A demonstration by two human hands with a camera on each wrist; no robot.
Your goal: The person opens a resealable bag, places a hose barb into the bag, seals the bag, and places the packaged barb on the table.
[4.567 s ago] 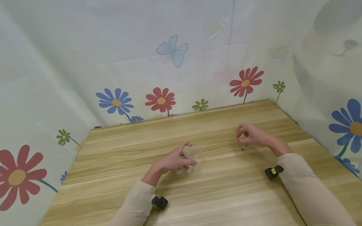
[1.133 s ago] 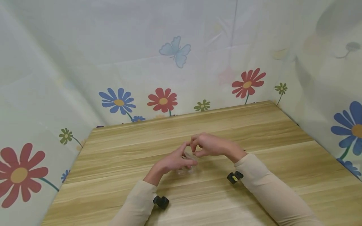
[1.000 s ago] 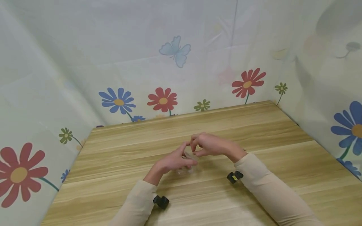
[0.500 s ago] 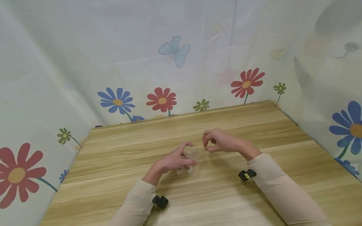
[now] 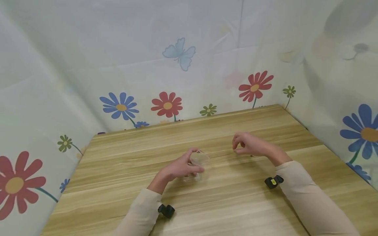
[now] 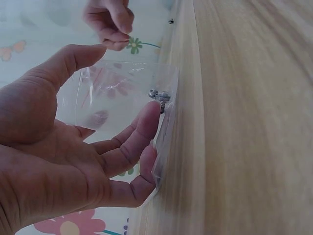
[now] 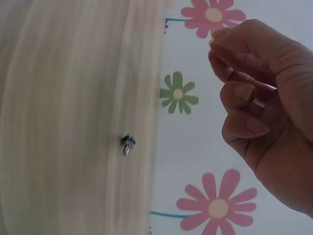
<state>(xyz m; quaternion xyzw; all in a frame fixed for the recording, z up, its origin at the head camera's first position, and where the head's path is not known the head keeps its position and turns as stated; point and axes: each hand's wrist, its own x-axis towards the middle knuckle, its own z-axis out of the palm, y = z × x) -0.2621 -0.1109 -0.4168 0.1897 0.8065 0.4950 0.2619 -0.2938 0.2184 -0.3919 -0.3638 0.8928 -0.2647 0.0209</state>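
My left hand (image 5: 180, 167) holds a clear plastic bag (image 5: 200, 158) just over the table, thumb along its top and curled fingers at its lower side. Inside the bag, a few small shiny screws (image 6: 159, 95) lie near my fingertips in the left wrist view. To the right of the bag, my right hand (image 5: 250, 144) hovers above the table with loosely bent fingers, and nothing shows between the thumb and forefinger. A single small metal screw (image 7: 127, 143) lies on the table in the right wrist view, apart from that hand.
The wood-grain table (image 5: 130, 160) runs back to a white cloth wall (image 5: 133, 65) printed with flowers and a butterfly. Another cloth wall (image 5: 322, 98) borders the right side. A small black camera sits on each sleeve.
My right hand came from the right to the bag's mouth, then drew back rightward toward the screw on the table. The left hand keeps the bag in the same place.
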